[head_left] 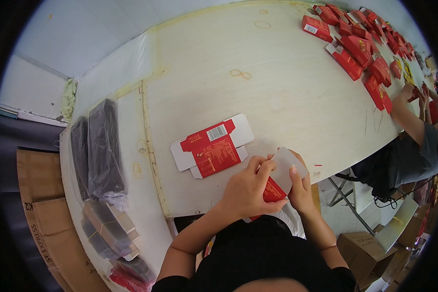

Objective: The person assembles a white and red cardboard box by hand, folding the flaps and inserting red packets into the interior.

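Note:
Close to my body, at the table's near edge, both hands hold a small red carton (274,191) with a white flap standing up from it. My left hand (246,187) wraps the carton's left side, its fingers bent over the top. On the other side my right hand (302,192) grips it, the thumb lying against the white flap. Just beyond my left hand, a flattened red carton (218,155) with white flaps and a barcode panel lies on the table. My fingers cover part of the held carton.
Many red cartons (357,51) are heaped at the far right of the pale table (277,97). A co-worker (418,146) works beside that heap. Dark plastic-wrapped bundles (104,151) and banded stacks (109,228) lie along the left. Cardboard boxes (58,228) stand at the lower left.

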Motion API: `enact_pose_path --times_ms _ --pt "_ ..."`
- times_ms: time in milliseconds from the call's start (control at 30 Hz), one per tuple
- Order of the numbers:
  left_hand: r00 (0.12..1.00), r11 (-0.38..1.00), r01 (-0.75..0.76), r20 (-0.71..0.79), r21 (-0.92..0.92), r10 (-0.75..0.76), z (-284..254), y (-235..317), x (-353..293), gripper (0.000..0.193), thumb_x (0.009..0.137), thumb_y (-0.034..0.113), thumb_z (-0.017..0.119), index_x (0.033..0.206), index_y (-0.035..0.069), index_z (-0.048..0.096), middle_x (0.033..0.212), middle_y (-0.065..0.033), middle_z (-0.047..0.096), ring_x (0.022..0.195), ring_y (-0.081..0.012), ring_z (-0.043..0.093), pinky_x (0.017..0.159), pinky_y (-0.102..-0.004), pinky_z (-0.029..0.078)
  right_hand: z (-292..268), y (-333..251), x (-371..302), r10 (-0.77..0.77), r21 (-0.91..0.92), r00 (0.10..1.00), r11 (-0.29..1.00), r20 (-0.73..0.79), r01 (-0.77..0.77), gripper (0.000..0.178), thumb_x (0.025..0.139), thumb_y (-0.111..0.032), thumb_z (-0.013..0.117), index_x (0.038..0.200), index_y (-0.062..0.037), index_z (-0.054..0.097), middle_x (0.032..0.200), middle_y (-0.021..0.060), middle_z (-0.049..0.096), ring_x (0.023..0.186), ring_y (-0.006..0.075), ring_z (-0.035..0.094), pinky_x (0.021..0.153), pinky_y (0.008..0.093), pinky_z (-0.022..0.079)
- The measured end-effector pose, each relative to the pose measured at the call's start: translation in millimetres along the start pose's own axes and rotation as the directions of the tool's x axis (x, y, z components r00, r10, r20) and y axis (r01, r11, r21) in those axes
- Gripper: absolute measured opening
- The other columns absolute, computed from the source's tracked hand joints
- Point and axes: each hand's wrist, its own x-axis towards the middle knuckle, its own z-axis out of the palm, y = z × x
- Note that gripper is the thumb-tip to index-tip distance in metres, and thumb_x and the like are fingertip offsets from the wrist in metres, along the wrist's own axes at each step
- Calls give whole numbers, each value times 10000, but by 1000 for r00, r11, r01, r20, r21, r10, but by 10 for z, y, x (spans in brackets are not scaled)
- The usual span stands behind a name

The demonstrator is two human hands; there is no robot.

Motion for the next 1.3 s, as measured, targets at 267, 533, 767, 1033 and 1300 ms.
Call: enact_pose_path --times_ms 267,533,767,1033,1300 --pt "998 995 -35 -46 89 39 21 -9 -2 731 582 380 772 1120 15 438 1064 -160 513 785 -296 613 623 -361 517 29 -337 63 122 -360 967 932 223 -34 514 960 -233 397 1392 19 280 1305 204 468 1195 260 476 1040 364 324" --pt "997 992 -64 -41 107 69 -55 59 15 1028 550 326 800 1344 -27 250 1072 -177 528 823 -316 590 693 -391 499 32 -423 -12 68 -429 911 895 407 125 644 924 -246 426 1444 24 160 1319 295 429 1186 425 464 1015 417 329" --pt "995 991 -91 58 103 85 -192 166 41 1087 558 352 818 1390 -35 236 1123 -191 534 950 -323 569 821 -402 465 70 -454 -66 74 -476 958 876 278 71 593 920 -162 403 1448 -2 188 1244 272 515 1113 401 532 973 375 369" --pt "991 966 -5 131 258 -30 -211 142 -146 951 557 298 793 1367 49 362 1149 -149 518 1059 -314 534 898 -411 435 24 -513 -108 135 -430 971 902 197 -38 561 948 -172 356 1457 -17 176 1147 242 571 1084 357 552 964 342 365" --pt "998 975 -55 42 215 47 -168 59 -187 950 548 290 768 1379 65 368 1027 -116 538 834 -270 570 734 -372 465 2 -515 -145 68 -524 955 846 288 98 569 945 -173 348 1458 -10 166 1186 286 529 1113 425 519 998 369 339"
